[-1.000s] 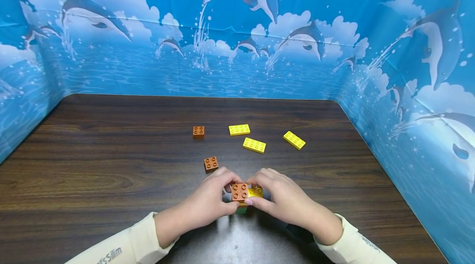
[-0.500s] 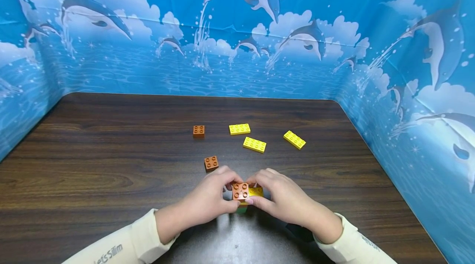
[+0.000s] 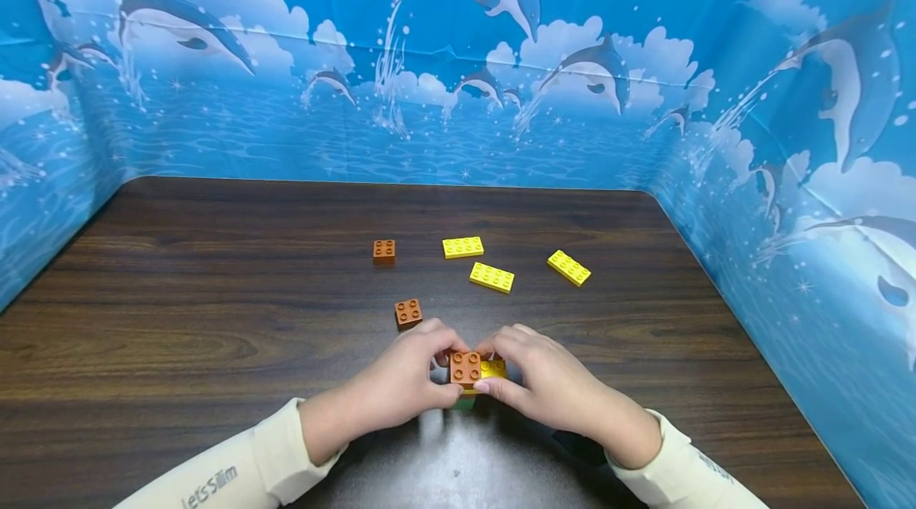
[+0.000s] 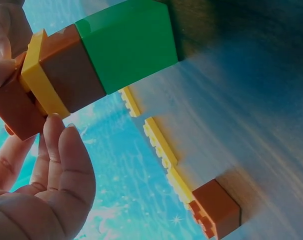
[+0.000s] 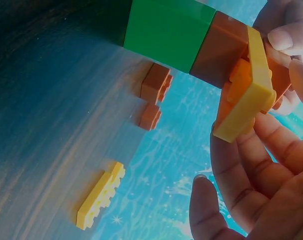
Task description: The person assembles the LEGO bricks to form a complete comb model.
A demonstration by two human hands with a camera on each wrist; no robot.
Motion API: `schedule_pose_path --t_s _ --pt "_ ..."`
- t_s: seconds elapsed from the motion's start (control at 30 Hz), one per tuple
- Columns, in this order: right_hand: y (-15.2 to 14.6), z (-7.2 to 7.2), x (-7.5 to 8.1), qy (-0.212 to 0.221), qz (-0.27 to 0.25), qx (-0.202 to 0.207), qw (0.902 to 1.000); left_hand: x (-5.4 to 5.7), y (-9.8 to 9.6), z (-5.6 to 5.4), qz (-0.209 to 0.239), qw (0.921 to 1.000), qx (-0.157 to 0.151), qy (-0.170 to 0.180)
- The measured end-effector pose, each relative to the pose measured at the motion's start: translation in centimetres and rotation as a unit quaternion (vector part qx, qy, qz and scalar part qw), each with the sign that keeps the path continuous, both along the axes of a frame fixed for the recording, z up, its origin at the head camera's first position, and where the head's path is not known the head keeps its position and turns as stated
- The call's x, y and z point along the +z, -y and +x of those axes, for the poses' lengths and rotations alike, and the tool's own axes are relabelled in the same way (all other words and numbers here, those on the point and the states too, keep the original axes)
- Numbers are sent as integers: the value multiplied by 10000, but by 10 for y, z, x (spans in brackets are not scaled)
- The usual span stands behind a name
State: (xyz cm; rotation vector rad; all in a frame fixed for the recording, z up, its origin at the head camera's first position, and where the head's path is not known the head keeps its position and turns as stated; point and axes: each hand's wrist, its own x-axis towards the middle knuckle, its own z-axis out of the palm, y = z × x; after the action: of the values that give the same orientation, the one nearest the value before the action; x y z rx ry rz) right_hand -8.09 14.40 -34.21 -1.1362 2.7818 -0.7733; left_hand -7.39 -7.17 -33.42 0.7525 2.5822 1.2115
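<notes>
At the table's near edge stands a small stack: a green block at the bottom, a brown brick on it, then a yellow plate jutting out to the right. Another brown brick sits on the plate's left part; in the left wrist view it leans, with a narrow gap above the plate. My left hand grips this top brick from the left, thumb in front and index finger behind. From the right, my right hand pinches it near its right corner, fingers also against the yellow plate.
Two loose brown bricks lie on the dark wooden table, one just beyond my left hand and one farther back. Yellow plates lie scattered behind the hands. A blue dolphin-print sheet surrounds the table's back and sides.
The top brown brick has shifted slightly to the right on the yellow plate. Both hands stay in nearly the same place, and the loose pieces have not moved.
</notes>
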Motion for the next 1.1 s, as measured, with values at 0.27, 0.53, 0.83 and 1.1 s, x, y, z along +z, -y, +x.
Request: schedule_pose_path --t_s 0.27,0.53,0.83,1.1 --pt "0 -1 0 3 16 22 10000 -3 5 1 189 9998 24 -8" --pt "2 0 0 12 30 0 10000 -9 5 2 235 9997 83 -36" --pt "2 -1 -1 95 68 -35 9999 -13 5 1 385 9992 89 14" --pt "1 -1 -3 205 -72 23 9998 -14 5 2 500 9983 170 260"
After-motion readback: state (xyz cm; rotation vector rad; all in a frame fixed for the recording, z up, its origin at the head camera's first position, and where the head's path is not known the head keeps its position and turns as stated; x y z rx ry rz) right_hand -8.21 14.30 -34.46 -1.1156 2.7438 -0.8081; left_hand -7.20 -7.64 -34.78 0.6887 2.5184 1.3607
